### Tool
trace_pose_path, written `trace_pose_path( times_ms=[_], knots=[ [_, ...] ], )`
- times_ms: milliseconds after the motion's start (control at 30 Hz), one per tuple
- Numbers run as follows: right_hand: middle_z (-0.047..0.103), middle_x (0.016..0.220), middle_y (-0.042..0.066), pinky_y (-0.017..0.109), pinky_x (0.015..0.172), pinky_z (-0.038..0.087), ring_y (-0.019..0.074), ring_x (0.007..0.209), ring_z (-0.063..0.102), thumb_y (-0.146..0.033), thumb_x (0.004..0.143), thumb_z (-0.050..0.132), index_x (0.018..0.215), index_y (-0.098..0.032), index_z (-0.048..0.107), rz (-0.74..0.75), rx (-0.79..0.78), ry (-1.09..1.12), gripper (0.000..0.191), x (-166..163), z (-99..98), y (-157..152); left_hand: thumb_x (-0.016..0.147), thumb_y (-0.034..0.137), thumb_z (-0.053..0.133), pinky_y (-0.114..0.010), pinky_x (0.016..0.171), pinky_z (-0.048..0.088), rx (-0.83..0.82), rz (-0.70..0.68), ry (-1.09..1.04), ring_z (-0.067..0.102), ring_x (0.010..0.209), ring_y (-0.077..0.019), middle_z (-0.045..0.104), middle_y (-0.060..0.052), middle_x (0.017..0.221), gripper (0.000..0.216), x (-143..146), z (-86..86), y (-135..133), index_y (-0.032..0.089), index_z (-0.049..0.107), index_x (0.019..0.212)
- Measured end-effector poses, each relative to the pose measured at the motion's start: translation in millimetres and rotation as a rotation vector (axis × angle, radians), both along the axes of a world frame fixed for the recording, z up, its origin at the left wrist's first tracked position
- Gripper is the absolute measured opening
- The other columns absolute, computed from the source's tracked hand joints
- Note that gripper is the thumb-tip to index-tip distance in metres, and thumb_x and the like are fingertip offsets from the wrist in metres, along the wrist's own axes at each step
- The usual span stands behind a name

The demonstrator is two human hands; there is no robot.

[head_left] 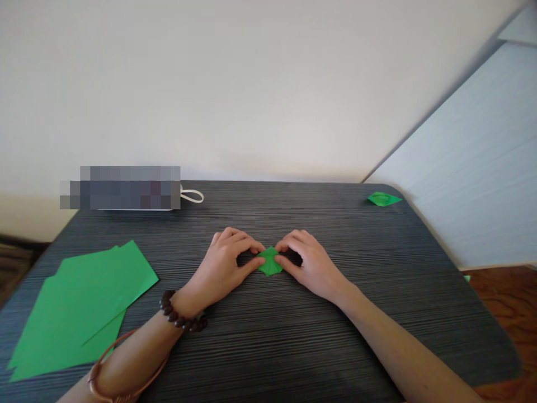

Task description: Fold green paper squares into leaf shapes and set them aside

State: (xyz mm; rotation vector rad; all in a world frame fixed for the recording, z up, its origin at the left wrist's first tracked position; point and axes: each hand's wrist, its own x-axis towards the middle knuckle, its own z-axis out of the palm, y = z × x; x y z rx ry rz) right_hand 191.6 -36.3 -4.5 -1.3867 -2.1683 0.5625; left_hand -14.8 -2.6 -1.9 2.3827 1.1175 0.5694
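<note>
Seen from the room: over the desk (268,350), the left hand (229,260) and right hand (312,266) face each other, slightly apart, the thumb and fingers of each pinching opposite sides of a small folded green paper (271,266) that lies between them. Gripping from both sides probably keeps so slight a piece steady and its folds under control. Outside the left forearm, green sheets (84,302) overlap loosely, seemingly placed within reach yet clear of the fingers. Well beyond the right hand, near the far corner, sits a pointed green paper shape (384,199), likely parked there out of the way. Beyond the left hand, I cannot make out an object (130,190) beside a pale loop (193,196).
</note>
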Motion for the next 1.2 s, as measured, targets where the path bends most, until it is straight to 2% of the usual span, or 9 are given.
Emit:
trace_pose_path(
  times_ms=[100, 400, 600, 833, 1033, 1200],
  knots=[
    [0.060, 0.082, 0.002, 0.031, 0.076, 0.041, 0.0165, 0.080, 0.052, -0.024, 0.086, 0.057, 0.087, -0.021, 0.059, 0.011, 0.005, 0.027, 0.004, 1.3, 0.2, -0.1, 0.082, 0.032, 0.060, -0.038, 0.082, 0.034, -0.018, -0.012, -0.009, 0.050, 0.092, -0.0205, 0.067, 0.001, 0.092, 0.012, -0.8, -0.7, 0.3, 0.026, 0.065, 0.092],
    [0.062, 0.082, 0.001, 0.031, 0.075, 0.042, 0.0163, 0.079, 0.054, -0.030, 0.083, 0.061, 0.093, -0.022, 0.062, 0.011, 0.007, 0.056, 0.013, 1.9, -4.3, -0.7, 0.082, 0.030, 0.060, -0.035, 0.078, 0.036, 0.002, -0.024, -0.013, 0.053, 0.086, -0.0189, 0.069, 0.002, 0.085, 0.008, -2.0, -3.5, -0.5, 0.025, 0.066, 0.087],
    [0.064, 0.083, 0.002, 0.032, 0.076, 0.044, 0.0161, 0.079, 0.056, -0.027, 0.085, 0.059, 0.089, -0.021, 0.065, 0.050, 0.008, 0.042, 0.009, 4.3, -3.5, 2.3, 0.088, 0.029, 0.053, -0.034, 0.076, 0.040, 0.099, -0.124, 0.006, 0.055, 0.084, -0.0177, 0.069, -0.001, 0.088, 0.015, -4.3, -2.8, 1.3, 0.023, 0.066, 0.090],
    [0.060, 0.093, 0.005, 0.030, 0.078, 0.047, 0.0154, 0.086, 0.056, -0.019, 0.090, 0.048, 0.101, -0.022, 0.065, 0.173, 0.156, -0.007, 0.020, 9.3, -12.0, -2.2, 0.091, 0.020, 0.046, -0.030, 0.076, 0.046, 0.240, -0.284, 0.083, 0.055, 0.086, -0.0166, 0.064, -0.004, 0.095, 0.021, -11.2, -3.1, -2.9, 0.021, 0.063, 0.104],
    [0.059, 0.095, 0.007, 0.032, 0.077, 0.049, 0.0176, 0.087, 0.055, -0.015, 0.092, 0.044, 0.109, -0.020, 0.062, 0.200, 0.251, -0.154, 0.025, 11.6, -14.0, -10.1, 0.092, 0.017, 0.043, -0.031, 0.074, 0.050, 0.361, -0.331, 0.172, 0.056, 0.087, -0.0180, 0.063, -0.006, 0.100, 0.025, -14.3, -1.7, -8.0, 0.018, 0.059, 0.111],
    [0.060, 0.092, 0.008, 0.033, 0.075, 0.049, 0.0181, 0.084, 0.054, -0.019, 0.094, 0.040, 0.112, -0.017, 0.061, 0.211, 0.281, -0.255, 0.027, 9.7, -7.5, -14.6, 0.092, 0.017, 0.041, -0.031, 0.070, 0.052, 0.465, -0.364, 0.216, 0.057, 0.090, -0.0203, 0.064, -0.008, 0.105, 0.028, -20.6, -2.6, -8.7, 0.015, 0.056, 0.116]
  ],
)
